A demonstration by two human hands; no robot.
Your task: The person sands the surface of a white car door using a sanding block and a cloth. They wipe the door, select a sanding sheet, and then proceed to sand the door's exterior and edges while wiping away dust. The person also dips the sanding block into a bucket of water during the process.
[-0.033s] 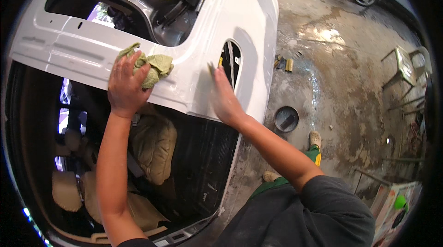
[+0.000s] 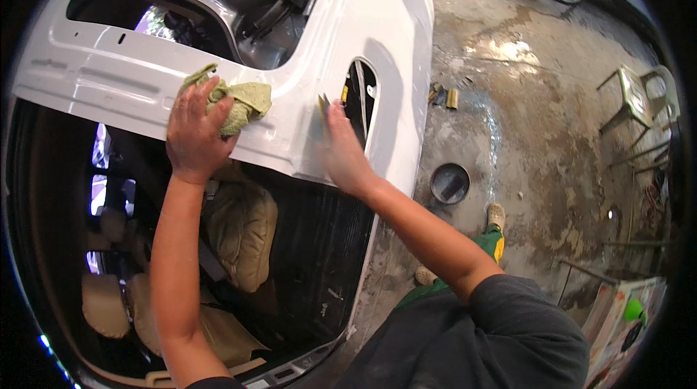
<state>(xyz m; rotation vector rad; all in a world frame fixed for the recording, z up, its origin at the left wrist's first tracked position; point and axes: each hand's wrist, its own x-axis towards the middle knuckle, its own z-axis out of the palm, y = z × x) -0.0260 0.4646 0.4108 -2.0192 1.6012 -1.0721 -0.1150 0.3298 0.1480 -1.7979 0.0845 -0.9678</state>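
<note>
We are working with two hands on one white car body panel (image 2: 305, 120). Our left hand (image 2: 194, 131) is pressing one yellow-green cloth (image 2: 243, 102) flat against the panel, fingers (image 2: 210, 91) spread over it, so the cloth is bunching out from under the fingertips toward 1 o'clock. Our right hand (image 2: 343, 149) is lying flat on the panel just beside one dark oval opening (image 2: 363, 98), at 3 o'clock from the cloth; a small yellowish piece (image 2: 322, 103) is showing at its fingertips, though we cannot tell whether the fingers are gripping it. One round dark pan (image 2: 450, 183) is sitting on the wet concrete floor (image 2: 537, 98) at 3 o'clock.
</note>
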